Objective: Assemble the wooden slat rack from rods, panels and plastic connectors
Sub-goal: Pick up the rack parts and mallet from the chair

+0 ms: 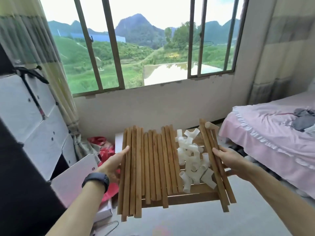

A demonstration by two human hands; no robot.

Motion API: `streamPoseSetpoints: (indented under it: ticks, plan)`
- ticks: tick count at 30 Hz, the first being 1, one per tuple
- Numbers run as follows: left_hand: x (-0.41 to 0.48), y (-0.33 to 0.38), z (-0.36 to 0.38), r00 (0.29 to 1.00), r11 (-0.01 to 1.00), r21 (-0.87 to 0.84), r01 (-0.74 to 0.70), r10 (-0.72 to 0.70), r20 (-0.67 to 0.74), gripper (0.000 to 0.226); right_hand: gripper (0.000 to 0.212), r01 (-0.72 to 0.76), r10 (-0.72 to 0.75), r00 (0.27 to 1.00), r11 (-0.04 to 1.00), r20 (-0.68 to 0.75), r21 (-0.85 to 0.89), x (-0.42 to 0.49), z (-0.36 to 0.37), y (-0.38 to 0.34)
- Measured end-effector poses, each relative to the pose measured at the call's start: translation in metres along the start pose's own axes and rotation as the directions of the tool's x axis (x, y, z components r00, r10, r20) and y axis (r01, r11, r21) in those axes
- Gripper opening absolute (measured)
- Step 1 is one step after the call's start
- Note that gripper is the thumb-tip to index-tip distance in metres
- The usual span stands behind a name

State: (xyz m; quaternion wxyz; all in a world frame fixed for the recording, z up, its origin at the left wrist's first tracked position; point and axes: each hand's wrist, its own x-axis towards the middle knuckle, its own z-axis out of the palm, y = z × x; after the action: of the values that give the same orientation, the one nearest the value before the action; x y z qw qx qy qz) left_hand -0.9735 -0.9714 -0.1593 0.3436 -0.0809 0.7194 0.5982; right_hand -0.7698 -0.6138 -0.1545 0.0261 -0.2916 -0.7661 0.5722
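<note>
Rods and white connectors lie on the slat panel.

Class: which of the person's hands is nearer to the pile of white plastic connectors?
Right. The right hand holds the slat panel at the edge just beside the connectors; the left hand holds the opposite edge, beyond the rods.

Head camera looks forward and down, close above both hands.

1. Rods: bare pale wood, matt and smooth
2. Connectors: white plastic, smooth, with a faint sheen
3. Panel: flat wooden slats, matt
4. Bedspread: soft pink cloth, frilled edge
5. Floor: grey, smooth, dull
6. Wristband: matt black
</note>
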Motion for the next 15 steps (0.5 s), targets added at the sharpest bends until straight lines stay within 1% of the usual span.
streamPoseSetpoints:
  ticks: [3, 6, 7, 9, 11, 13, 15]
  plan:
    - [0.039, 0.061, 0.046, 0.998, 0.998, 0.041, -0.042, 0.04, 0.047, 0.075, 0.026, 0.027, -0.026, 0.997, 1.0, -0.076, 0.011, 0.044, -0.043, -0.018]
    - [0.067, 0.116, 0.098, 0.995, 0.99, 0.121, -0.073, 0.064, 0.078, 0.069, 0.026, 0.015, -0.013, 0.989, 1.0, -0.15, 0.014, 0.082, -0.088, -0.03]
    - [0.077, 0.131, 0.115, 0.994, 0.987, 0.141, -0.082, 0.071, 0.081, 0.071, 0.026, 0.014, -0.011, 0.984, 1.0, -0.176, 0.015, 0.096, -0.102, -0.031]
    - [0.099, 0.153, 0.151, 0.997, 0.977, 0.2, -0.073, 0.067, 0.037, 0.078, 0.027, -0.014, 0.015, 0.971, 1.0, -0.237, 0.006, 0.123, -0.129, -0.023]
    - [0.124, 0.159, 0.185, 1.0, 0.962, 0.273, -0.023, 0.018, 0.02, 0.08, 0.028, -0.097, 0.095, 0.963, 0.995, -0.253, 0.003, 0.146, -0.155, -0.002]
    - [0.148, 0.144, 0.218, 0.998, 0.958, 0.282, 0.061, -0.067, 0.013, 0.078, 0.029, -0.187, 0.184, 0.955, 0.982, -0.234, 0.011, 0.164, -0.174, 0.033]
    - [0.171, 0.12, 0.245, 0.996, 0.947, 0.309, 0.092, -0.095, -0.006, 0.074, 0.027, -0.255, 0.254, 0.946, 0.967, -0.201, 0.021, 0.182, -0.185, 0.067]
